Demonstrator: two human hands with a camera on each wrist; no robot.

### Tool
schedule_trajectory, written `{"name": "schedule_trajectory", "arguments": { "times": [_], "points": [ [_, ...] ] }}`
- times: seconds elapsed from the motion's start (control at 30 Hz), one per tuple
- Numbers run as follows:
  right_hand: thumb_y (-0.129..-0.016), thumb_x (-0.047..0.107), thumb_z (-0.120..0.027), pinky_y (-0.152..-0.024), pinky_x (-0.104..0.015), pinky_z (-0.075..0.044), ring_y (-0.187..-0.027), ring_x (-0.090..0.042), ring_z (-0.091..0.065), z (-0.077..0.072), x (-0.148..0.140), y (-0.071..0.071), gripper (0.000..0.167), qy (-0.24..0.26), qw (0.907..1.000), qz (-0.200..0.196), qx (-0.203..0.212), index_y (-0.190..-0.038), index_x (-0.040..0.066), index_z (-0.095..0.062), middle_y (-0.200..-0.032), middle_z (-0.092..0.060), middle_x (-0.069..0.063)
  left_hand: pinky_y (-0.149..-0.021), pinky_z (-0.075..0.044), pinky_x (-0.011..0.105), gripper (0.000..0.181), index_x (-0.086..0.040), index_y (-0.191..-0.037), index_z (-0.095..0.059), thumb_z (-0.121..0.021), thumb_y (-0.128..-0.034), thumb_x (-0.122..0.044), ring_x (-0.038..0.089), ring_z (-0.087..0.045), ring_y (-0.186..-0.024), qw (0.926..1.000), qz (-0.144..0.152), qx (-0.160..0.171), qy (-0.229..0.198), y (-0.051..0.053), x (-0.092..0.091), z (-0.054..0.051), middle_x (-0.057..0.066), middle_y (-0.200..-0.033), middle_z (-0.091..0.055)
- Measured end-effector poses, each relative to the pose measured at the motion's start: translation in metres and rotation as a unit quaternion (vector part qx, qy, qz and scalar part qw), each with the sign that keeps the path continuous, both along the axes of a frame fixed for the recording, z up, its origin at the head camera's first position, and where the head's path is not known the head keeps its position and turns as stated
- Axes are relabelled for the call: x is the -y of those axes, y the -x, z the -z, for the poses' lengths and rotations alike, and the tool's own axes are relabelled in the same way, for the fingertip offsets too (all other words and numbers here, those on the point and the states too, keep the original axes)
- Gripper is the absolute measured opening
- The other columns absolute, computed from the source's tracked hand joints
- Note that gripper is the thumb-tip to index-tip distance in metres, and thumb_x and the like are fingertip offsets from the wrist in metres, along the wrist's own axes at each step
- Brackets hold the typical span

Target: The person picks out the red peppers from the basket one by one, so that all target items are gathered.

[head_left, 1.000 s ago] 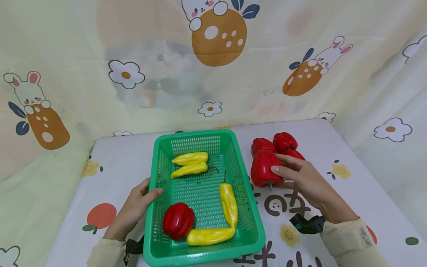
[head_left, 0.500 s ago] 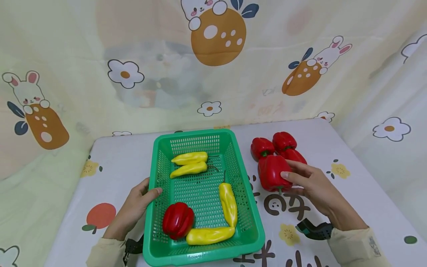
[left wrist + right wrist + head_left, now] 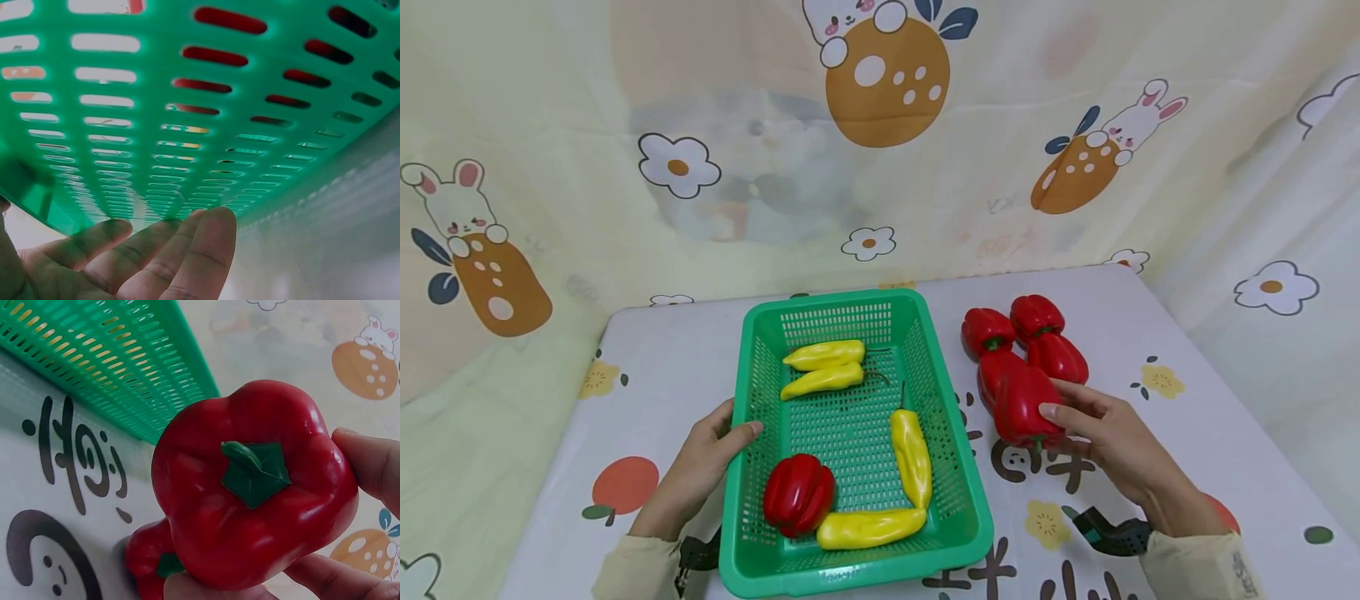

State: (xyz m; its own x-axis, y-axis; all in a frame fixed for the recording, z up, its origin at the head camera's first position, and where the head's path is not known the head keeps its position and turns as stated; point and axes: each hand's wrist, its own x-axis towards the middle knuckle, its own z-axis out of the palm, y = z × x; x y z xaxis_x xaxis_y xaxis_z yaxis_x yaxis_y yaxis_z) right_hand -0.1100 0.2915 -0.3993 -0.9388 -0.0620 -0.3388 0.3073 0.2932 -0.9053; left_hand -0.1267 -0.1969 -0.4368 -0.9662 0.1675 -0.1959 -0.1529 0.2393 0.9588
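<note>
My right hand (image 3: 1123, 446) grips a red bell pepper (image 3: 1028, 408), its green stem (image 3: 256, 472) facing the right wrist camera. Just behind that pepper is another red one (image 3: 995, 372), partly hidden. Farther back lie three more peppers, one (image 3: 1058, 358) nearest the fingertips. My left hand (image 3: 700, 462) holds the left rim of the green basket (image 3: 958, 467), thumb over the edge; in the left wrist view the fingers (image 3: 209, 244) are under the slotted plastic. Inside the basket are a red bell pepper (image 3: 799, 495) and several yellow peppers, one (image 3: 872, 529) along the front.
A white printed cloth (image 3: 662, 358) covers the table. Behind it hangs a patterned curtain (image 3: 760, 217) with rabbits and flowers, which also runs down both sides. The basket stands left of the loose red peppers.
My right hand has moved right and toward me with its pepper, uncovering more of the red peppers behind. My left hand and the basket have stayed in place.
</note>
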Motion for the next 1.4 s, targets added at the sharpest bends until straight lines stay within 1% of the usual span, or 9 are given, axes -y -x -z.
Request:
{"name": "schedule_trajectory", "arguments": {
  "times": [0.17,0.37,0.63,0.77,0.93,1.07,1.27,1.4],
  "points": [
    [-0.104,0.029,-0.063,-0.087,-0.041,-0.064,-0.113,-0.028,-0.057,0.007,-0.004,-0.005,0.074,0.000,0.9999,0.009,0.014,-0.163,0.001,-0.028,-0.152,-0.043,-0.028,-0.074,-0.066,0.042,0.054,-0.006,-0.155,-0.043,-0.055,-0.1049,-0.021,0.030,-0.076,-0.094,1.0000,0.000,0.000,0.000,0.000,0.000,0.000,0.028,-0.133,-0.063],
    [-0.105,0.029,-0.062,-0.088,-0.038,-0.064,-0.113,-0.023,-0.058,0.012,-0.008,-0.009,0.072,0.008,0.9995,0.020,0.024,-0.162,-0.001,-0.029,-0.149,-0.048,-0.023,-0.073,-0.066,0.042,0.055,-0.005,-0.156,-0.042,-0.055,-0.1048,-0.021,0.031,-0.076,-0.093,1.0000,-0.001,0.002,-0.002,0.000,0.000,0.001,0.028,-0.134,-0.062],
    [-0.103,0.030,-0.066,-0.089,-0.036,-0.063,-0.118,-0.026,-0.055,0.023,-0.013,-0.016,0.072,0.006,0.9984,0.033,0.046,-0.160,0.000,-0.034,-0.146,-0.053,-0.018,-0.074,-0.066,0.042,0.054,-0.005,-0.155,-0.043,-0.055,-0.1050,-0.021,0.030,-0.076,-0.093,1.0000,-0.002,0.002,-0.001,0.000,0.000,0.001,0.028,-0.133,-0.063],
    [-0.102,0.031,-0.067,-0.090,-0.035,-0.062,-0.118,-0.027,-0.056,0.028,-0.015,-0.018,0.072,0.013,0.9976,0.038,0.056,-0.159,0.000,-0.037,-0.144,-0.055,-0.016,-0.074,-0.066,0.042,0.054,-0.005,-0.155,-0.043,-0.055,-0.1051,-0.021,0.030,-0.076,-0.093,1.0000,0.001,-0.001,-0.003,0.000,0.000,0.001,0.029,-0.133,-0.063],
    [-0.103,0.031,-0.066,-0.090,-0.036,-0.062,-0.116,-0.025,-0.057,0.032,-0.018,-0.019,0.068,0.020,0.9970,0.037,0.065,-0.157,0.000,-0.040,-0.140,-0.059,-0.010,-0.074,-0.066,0.042,0.054,-0.004,-0.156,-0.042,-0.055,-0.1052,-0.020,0.030,-0.076,-0.093,1.0000,0.003,-0.001,-0.007,0.000,0.000,0.001,0.029,-0.133,-0.063],
    [-0.103,0.031,-0.065,-0.090,-0.037,-0.062,-0.117,-0.025,-0.057,0.036,-0.019,-0.021,0.067,0.020,0.9967,0.038,0.069,-0.157,0.000,-0.040,-0.140,-0.059,-0.010,-0.074,-0.066,0.042,0.055,-0.005,-0.156,-0.042,-0.055,-0.1051,-0.021,0.030,-0.076,-0.094,1.0000,0.004,-0.001,-0.007,0.000,0.001,0.001,0.029,-0.134,-0.062],
    [-0.102,0.031,-0.067,-0.090,-0.037,-0.062,-0.119,-0.028,-0.055,0.040,-0.018,-0.023,0.069,0.012,0.9964,0.040,0.074,-0.157,-0.001,-0.039,-0.143,-0.056,-0.015,-0.075,-0.066,0.042,0.055,-0.006,-0.157,-0.041,-0.055,-0.1056,-0.021,0.030,-0.076,-0.094,1.0000,0.003,-0.002,-0.008,-0.001,0.001,0.001,0.029,-0.134,-0.062],
    [-0.102,0.030,-0.066,-0.088,-0.037,-0.063,-0.119,-0.027,-0.055,0.043,-0.019,-0.024,0.069,0.009,0.9963,0.039,0.075,-0.157,-0.001,-0.039,-0.144,-0.057,-0.016,-0.075,-0.066,0.041,0.055,-0.005,-0.156,-0.041,-0.055,-0.1057,-0.021,0.030,-0.076,-0.094,1.0000,0.003,-0.004,-0.008,-0.001,0.001,0.001,0.029,-0.134,-0.062]
  ]
}}
